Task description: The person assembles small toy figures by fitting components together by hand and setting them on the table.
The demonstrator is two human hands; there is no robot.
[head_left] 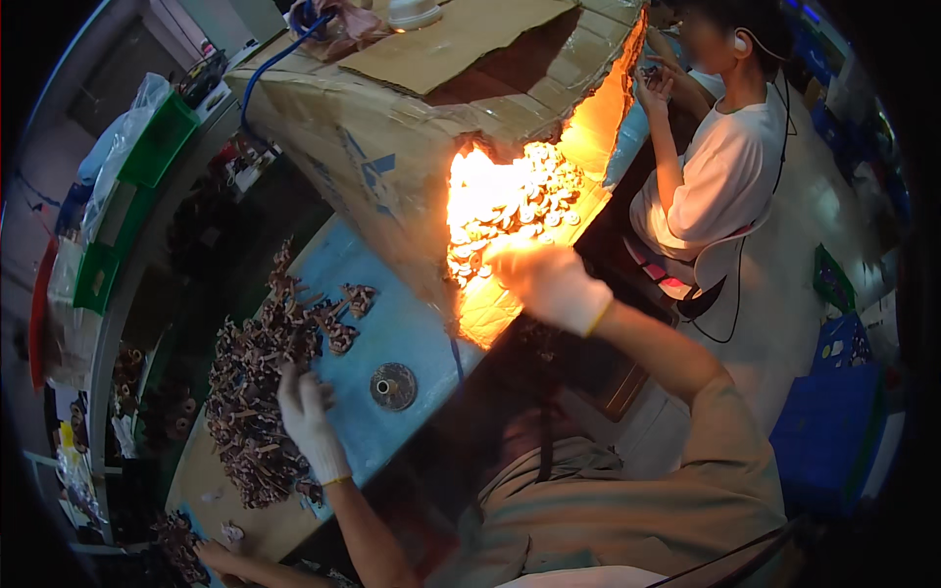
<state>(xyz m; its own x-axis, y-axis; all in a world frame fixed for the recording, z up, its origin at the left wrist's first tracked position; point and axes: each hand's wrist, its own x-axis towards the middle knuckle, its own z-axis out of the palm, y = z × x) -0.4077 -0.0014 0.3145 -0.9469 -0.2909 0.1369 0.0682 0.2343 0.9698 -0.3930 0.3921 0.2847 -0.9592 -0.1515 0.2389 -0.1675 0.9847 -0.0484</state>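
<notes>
My left hand (310,423), in a white glove with a yellow cuff edge, is at the right side of a heap of small brown parts (250,392). Its fingers are slightly bent and apart, and I see nothing in them. My right hand (557,286), also gloved, reaches into the brightly lit opening of a cardboard box (382,167). Inside, its fingertips are at the lower edge of a pile of small round-ended parts (534,201). Those fingers look drawn together; glare hides whatever may be between them.
A dark round disc (393,386) with a central hole lies on the blue tabletop (343,265). At the lower left, another person's bare hand (214,557) touches more parts. Beyond the box sits a co-worker (720,167). Green bins (157,142) line the left shelf; a blue crate (823,436) stands right.
</notes>
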